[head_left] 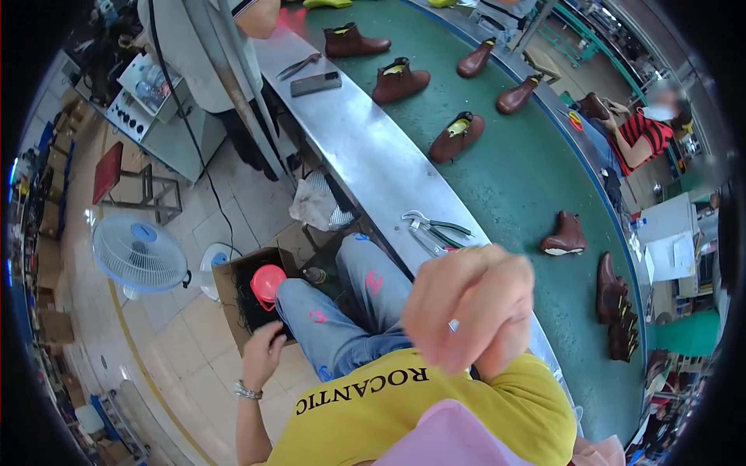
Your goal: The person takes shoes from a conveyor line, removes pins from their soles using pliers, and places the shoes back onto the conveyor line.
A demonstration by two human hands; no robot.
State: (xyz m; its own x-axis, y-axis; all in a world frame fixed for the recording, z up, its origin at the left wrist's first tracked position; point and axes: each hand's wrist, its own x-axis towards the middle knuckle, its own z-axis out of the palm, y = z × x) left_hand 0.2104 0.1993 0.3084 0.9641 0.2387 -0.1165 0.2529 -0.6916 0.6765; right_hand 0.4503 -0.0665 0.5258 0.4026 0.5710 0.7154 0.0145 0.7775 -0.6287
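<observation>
Apparently between steps: right hand [470,307] curled, contents unclear; left hand [263,356] half-curled, seemingly empty; lifting pliers [426,224] off the tabletop [365,167] would call for uncurling.

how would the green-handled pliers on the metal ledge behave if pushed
The pliers will probably feel stiff and fairly heavy for their size, given their metal build. They'd likely slide easily, as the ledge looks smooth. Rolling seems unlikely, since they lie flat and splayed.

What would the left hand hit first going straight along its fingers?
The left hand would probably meet the open cardboard box, near the red container; depth is unclear, it might pass above.
</observation>
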